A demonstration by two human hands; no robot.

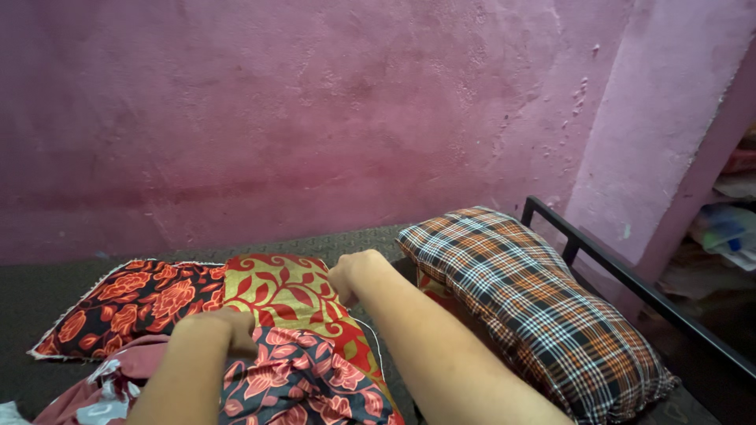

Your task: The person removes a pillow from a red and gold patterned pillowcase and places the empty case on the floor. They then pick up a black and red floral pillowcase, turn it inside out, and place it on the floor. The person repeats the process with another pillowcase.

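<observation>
Seen first, one rough pink plastered wall (315,102), filling the whole upper part of the view, with one paler pink pillar (669,118) jutting at the right. Below it, one dark grey-brown mattress (47,291), bare along the wall and at the left. Along the right edge, one black metal bed rail (630,279), running away from the wall toward the near corner. Beyond the rail, one dim shelf nook with blurred clutter (728,228), contents impossible to tell.

Counted on the mattress: two pillows. One plump pillow in an orange, black and white checked cover (520,291), lying at the right, just beside the rail. One flat pillow in a red, black and gold floral patchwork cover (181,295), lying at the left centre, near the wall, its near end bunched and folded under both hands. Just beside that, at the lower left, one crumpled maroon and white cloth (102,393).

Two bare hands, both on the floral cover. Left hand (228,329) closed on a fold of the fabric at its near middle, fingers curled tight. Right hand (356,275) balled into a fist at the cover's right edge, gripping the cloth there, close beside the checked pillow.
</observation>
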